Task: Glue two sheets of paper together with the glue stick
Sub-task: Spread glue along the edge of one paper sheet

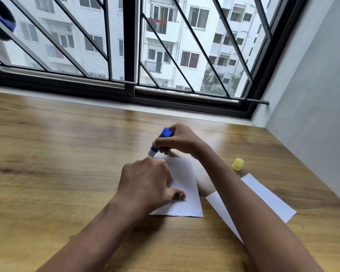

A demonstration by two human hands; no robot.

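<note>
Glue stick (159,141) is pinched in the right hand (182,140), tilted tip-down at the far corner of the sheet (182,185) that's pinned flat by the left hand (147,183).

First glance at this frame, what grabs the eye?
The blue glue stick, tilted in the right hand with its tip at the far left corner of the white sheet the left hand pins at table centre. Then the yellow cap standing to the right, beside the second sheet.
</note>
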